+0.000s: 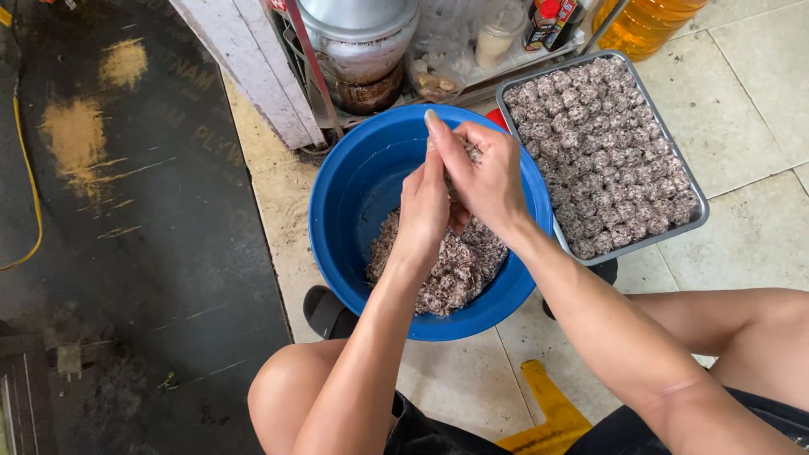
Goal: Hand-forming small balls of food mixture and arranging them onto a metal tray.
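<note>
Head view: pale tiled floor (750, 109) meets dark mat (152, 253).

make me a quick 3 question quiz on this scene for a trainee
1. True or false: the metal tray beside the blue basin is nearly full of rolled balls.
2. Where are the left hand and right hand?
A. resting on the tray
B. pressed together above the mixture in the basin
C. flat on the tiled floor
3. Fill in: the basin stands on the floor between the person's ____.

Key
1. True.
2. B; they seem to press a portion of mixture between them, though it is mostly hidden.
3. Knees; the left knee shows most clearly.
</note>
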